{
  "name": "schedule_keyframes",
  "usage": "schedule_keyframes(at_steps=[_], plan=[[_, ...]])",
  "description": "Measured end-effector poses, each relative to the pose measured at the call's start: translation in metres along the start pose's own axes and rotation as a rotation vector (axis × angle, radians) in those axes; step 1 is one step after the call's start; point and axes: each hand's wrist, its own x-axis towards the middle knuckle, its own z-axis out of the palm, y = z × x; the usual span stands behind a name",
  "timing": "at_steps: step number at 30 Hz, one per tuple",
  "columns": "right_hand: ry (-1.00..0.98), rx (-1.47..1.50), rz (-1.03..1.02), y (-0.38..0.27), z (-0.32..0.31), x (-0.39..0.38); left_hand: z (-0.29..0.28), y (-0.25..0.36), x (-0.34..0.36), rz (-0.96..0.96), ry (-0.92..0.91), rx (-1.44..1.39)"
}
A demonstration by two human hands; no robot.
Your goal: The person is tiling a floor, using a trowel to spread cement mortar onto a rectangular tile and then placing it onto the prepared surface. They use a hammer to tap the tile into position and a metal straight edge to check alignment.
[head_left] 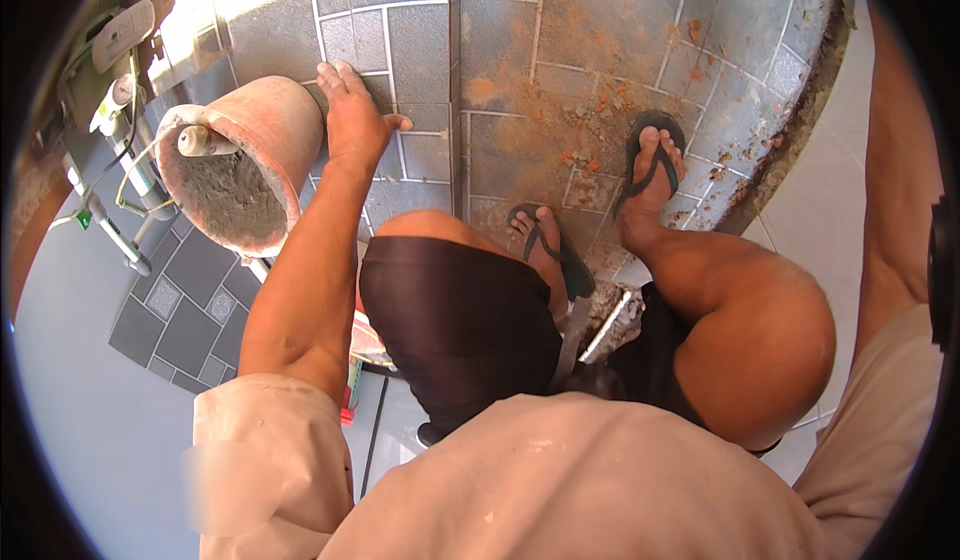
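Observation:
My left hand (pixel 352 115) reaches forward with its fingers spread, palm down on the grey tiled surface (pixel 415 45). It holds nothing. Just left of it, a reddish bucket (pixel 262 110) leans with its mouth toward me. Grey wet mortar (pixel 228 200) fills much of the bucket, and a rounded tool handle (pixel 205 142) sticks out at its rim. Up the right edge runs my right forearm (pixel 893 160); the hand at its end is outside the picture.
Orange-brown rubble (pixel 600 110) lies scattered around my sandalled feet. A broken, rough edge (pixel 795 135) bounds the tiles on the right. Between my legs sit a chunk of rubble (pixel 622 322) and a white strip (pixel 607 328). Pipes with cables (pixel 130 175) stand far left.

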Motion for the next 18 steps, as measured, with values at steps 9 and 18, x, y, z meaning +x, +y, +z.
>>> schedule_keyframes(at_steps=[9,18], plan=[[0.32,-0.28,0.131,0.135,0.201,-0.352,0.003,-0.007,0.005,0.049,-0.035,0.082],[-0.007,0.77,0.738,0.083,0.095,-0.242,0.007,-0.008,0.016,0.085,-0.07,0.205]])
